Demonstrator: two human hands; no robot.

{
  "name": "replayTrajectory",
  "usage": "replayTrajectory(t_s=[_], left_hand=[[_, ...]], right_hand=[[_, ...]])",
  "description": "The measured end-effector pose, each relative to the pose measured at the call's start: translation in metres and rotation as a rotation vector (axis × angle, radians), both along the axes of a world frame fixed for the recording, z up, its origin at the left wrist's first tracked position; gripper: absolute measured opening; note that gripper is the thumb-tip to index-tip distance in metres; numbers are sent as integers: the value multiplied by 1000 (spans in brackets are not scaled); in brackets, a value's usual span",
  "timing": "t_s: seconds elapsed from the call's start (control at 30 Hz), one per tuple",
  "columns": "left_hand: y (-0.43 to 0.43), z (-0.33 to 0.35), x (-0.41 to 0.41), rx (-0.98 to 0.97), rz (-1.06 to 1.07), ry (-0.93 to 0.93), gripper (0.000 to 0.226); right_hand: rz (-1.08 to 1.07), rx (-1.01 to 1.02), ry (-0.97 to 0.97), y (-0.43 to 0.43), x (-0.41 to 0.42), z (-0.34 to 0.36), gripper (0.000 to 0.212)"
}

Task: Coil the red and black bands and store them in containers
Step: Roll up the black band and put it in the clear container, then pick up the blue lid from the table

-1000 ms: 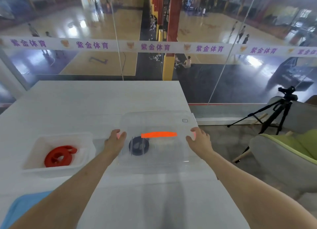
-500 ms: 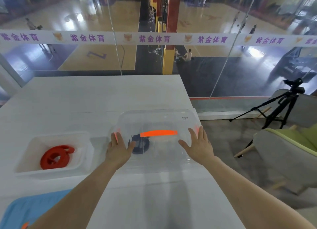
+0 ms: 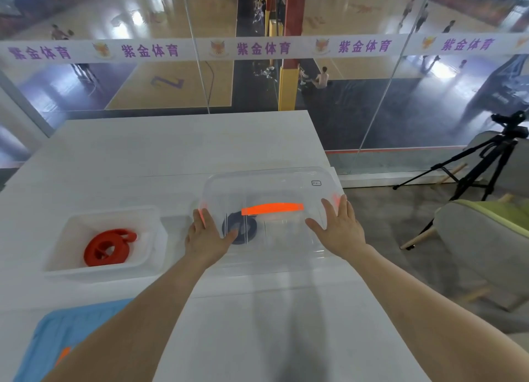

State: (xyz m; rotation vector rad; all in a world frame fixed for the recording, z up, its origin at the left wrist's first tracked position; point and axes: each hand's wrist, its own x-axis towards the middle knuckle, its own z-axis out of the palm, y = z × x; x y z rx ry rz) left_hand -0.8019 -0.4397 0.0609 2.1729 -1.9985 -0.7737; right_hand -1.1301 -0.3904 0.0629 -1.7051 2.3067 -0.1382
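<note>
A second ago both hands are at the short edges of the clear lid [image 3: 274,185], fingers hooked over its sides. Now the left hand [image 3: 207,238] and the right hand [image 3: 339,230] lie flat on top of it, left and right of the orange handle [image 3: 272,209] in the middle of the frame. Each grip is apart, with fingers straight and spread, palms down, clamped on nothing. This reads as the lid being set down and pressed onto its clear container. If so, the black band's half of the job looks all but done, though whether the lid has seated all round cannot be told from here. The black band [image 3: 248,226] lies coiled inside that container, seen through the lid just right of the left thumb and below the handle's left end. At the left of the frame, just beside the clear box, the white container [image 3: 156,224] stands without a lid and holds the red band [image 3: 107,247], coiled into a flat roll with its loose end curling out at the upper right. Both containers rest on the white counter [image 3: 171,147]. A blue sheet [image 3: 71,333] lies at its lower left corner, and no lid for the white container can be made out.
</note>
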Motion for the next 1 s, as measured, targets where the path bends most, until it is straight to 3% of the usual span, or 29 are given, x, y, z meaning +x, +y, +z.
replayTrajectory(t_s=[0.17,0.43,0.6,0.77,1.0], left_hand=[[-3,10,5,54,-11,12,110],[67,28,33,-342,-117,11,73],[113,13,97,-378,-101,-52,66],[140,-7,192,-311,-51,-63,63],[161,-42,335,-141,-34,-72,63]], right_hand=[[-10,33,33,0,4,5,85],[176,-344,61,30,103,26,54],[294,-511,-15,52,203,29,46],[395,-412,-40,76,308,8,43],[372,-169,-55,109,443,-35,44]])
